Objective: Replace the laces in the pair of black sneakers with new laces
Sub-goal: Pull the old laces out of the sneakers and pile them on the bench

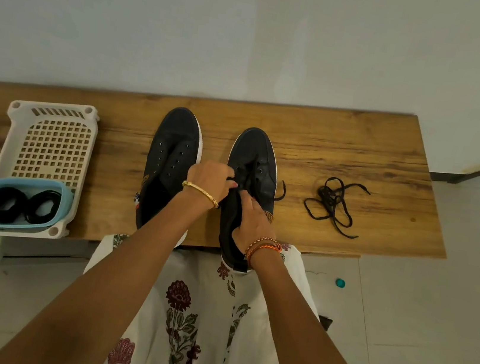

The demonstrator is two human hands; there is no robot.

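Two black sneakers with white soles stand side by side on the wooden bench point(362, 144), toes pointing away from me. The left sneaker point(175, 147) has bare eyelets and no lace. The right sneaker point(255, 156) still carries a black lace, one end hanging over its right side. My left hand point(212, 182) pinches that lace at the shoe's tongue. My right hand point(253, 219) grips the right sneaker's upper near the collar, forefinger pointing at the lacing. A loose black lace point(333, 203) lies tangled on the bench to the right.
At the bench's left end stands a white perforated basket point(52, 138). A light blue tub point(22, 205) in its near part holds two coiled black laces point(22, 205). A small teal cap point(340, 282) lies on the tiled floor. My patterned white garment hangs below the bench edge.
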